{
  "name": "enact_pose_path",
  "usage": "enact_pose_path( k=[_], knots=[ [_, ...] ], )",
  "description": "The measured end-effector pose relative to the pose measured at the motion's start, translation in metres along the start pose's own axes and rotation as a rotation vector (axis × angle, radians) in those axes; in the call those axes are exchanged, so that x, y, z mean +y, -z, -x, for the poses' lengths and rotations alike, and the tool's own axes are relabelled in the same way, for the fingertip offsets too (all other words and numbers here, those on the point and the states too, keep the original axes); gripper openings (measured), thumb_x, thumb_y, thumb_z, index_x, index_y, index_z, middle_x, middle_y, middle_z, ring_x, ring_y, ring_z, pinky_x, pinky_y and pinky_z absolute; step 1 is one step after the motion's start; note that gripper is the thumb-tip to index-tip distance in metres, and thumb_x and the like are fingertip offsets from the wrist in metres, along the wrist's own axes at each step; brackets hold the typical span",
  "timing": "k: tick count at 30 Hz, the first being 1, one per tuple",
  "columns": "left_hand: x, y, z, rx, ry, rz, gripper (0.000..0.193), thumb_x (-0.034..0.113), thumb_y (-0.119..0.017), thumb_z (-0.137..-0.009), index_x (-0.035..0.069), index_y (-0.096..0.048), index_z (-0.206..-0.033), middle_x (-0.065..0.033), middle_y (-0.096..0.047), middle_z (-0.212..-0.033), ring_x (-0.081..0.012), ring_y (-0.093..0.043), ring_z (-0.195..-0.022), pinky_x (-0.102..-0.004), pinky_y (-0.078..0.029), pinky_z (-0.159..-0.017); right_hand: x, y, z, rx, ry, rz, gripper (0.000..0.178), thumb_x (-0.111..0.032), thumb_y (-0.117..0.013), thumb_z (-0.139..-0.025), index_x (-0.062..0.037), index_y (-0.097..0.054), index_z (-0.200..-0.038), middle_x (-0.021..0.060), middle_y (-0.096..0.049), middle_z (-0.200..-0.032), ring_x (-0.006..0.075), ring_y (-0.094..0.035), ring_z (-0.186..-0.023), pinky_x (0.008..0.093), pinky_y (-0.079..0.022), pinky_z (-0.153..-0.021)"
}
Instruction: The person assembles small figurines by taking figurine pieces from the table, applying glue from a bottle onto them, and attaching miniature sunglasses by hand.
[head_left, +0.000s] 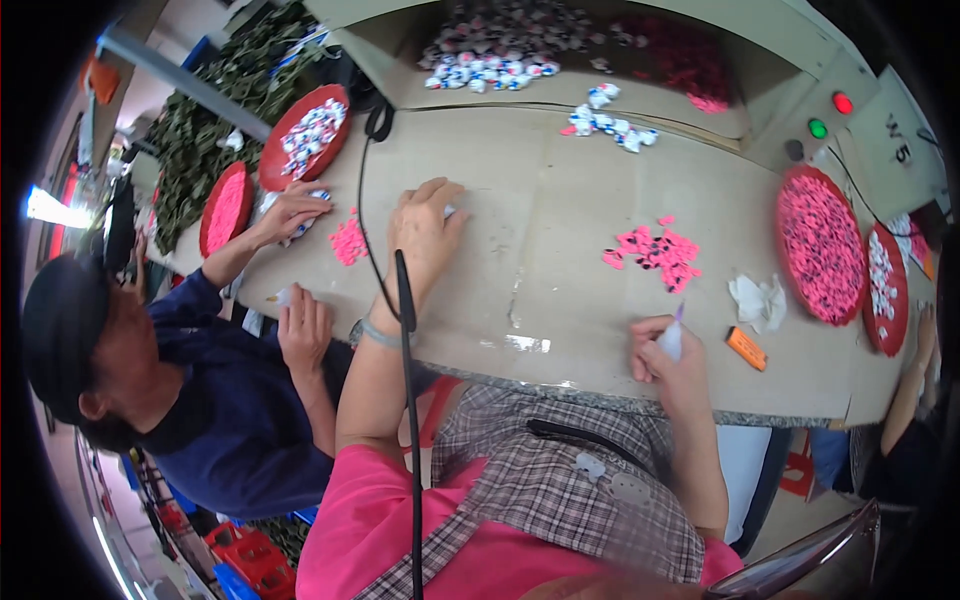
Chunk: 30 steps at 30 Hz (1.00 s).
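My left hand [428,225] rests on the table left of centre, its fingers curled down. Between thumb and fingers shows a bit of a small white piece [449,210], mostly hidden. Near the front edge, my right hand [675,372] is closed round a small whitish squeeze bottle [671,342] whose thin purple tip points up and away. Just beyond that tip lies a loose pile of small pink pieces [660,250], some with dark spots. A crumpled white tissue [758,302] and an orange block-shaped item [747,348] lie right of the bottle.
White-and-blue pieces [610,125] lie before a shelf opening [560,95] at the back. Red bowls [893,345] stand at the right. A co-worker [220,400] at left works beside another pink pile [348,240]. A black cable [364,200] hangs across the view near my left arm.
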<state>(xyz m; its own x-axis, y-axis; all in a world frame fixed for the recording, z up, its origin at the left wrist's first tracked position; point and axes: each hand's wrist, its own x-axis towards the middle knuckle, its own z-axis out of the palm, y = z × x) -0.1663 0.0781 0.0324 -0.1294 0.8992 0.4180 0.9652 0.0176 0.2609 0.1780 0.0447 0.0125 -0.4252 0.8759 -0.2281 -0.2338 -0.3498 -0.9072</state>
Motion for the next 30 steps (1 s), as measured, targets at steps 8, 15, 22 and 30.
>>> enact_pose_path(
  k=[8, 15, 22, 30],
  knots=[
    [0.074, -0.062, -0.085, 0.075, -0.205, 0.166, 0.03, 0.014, -0.069, -0.074, 0.006, -0.064, -0.103, -0.014, -0.061, -0.108, -0.0331, -0.053, -0.101, -0.0406, -0.044, -0.089, 0.001, 0.003, 0.005, -0.028, 0.01, 0.021, 0.019, -0.006, -0.062, -0.086, -0.0003, -0.06, -0.105, 0.0013, -0.057, -0.076, 0.0067, -0.053, -0.059, 0.0192, -0.04, -0.05],
    [0.092, -0.126, -0.126, 0.059, -0.131, 0.176, 0.019, 0.011, -0.067, -0.074, 0.007, -0.062, -0.092, -0.0115, -0.058, -0.094, -0.0302, -0.056, -0.098, -0.0414, -0.049, -0.08, 0.001, 0.003, 0.007, -0.042, 0.001, 0.038, 0.019, -0.005, -0.061, -0.087, -0.0006, -0.06, -0.105, 0.0016, -0.057, -0.08, 0.0066, -0.053, -0.061, 0.0195, -0.042, -0.052],
    [0.089, -0.087, -0.082, -0.021, -0.199, 0.282, 0.018, 0.009, -0.065, -0.073, 0.005, -0.061, -0.09, -0.014, -0.057, -0.091, -0.0336, -0.059, -0.08, -0.0426, -0.049, -0.072, -0.001, 0.004, 0.005, -0.061, 0.005, 0.03, 0.019, -0.005, -0.061, -0.087, -0.0006, -0.06, -0.106, 0.0017, -0.057, -0.082, 0.0062, -0.053, -0.062, 0.0198, -0.042, -0.053],
    [0.055, -0.067, -0.071, -0.089, 0.09, 0.765, 0.021, 0.011, -0.063, -0.085, -0.001, -0.06, -0.102, -0.0074, -0.063, -0.093, -0.0151, -0.062, -0.088, -0.0279, -0.051, -0.079, -0.003, 0.001, 0.005, -0.044, -0.008, 0.069, 0.019, -0.007, -0.063, -0.087, -0.0009, -0.061, -0.105, 0.0008, -0.057, -0.082, 0.0056, -0.053, -0.061, 0.0189, -0.041, -0.052]
  ],
)
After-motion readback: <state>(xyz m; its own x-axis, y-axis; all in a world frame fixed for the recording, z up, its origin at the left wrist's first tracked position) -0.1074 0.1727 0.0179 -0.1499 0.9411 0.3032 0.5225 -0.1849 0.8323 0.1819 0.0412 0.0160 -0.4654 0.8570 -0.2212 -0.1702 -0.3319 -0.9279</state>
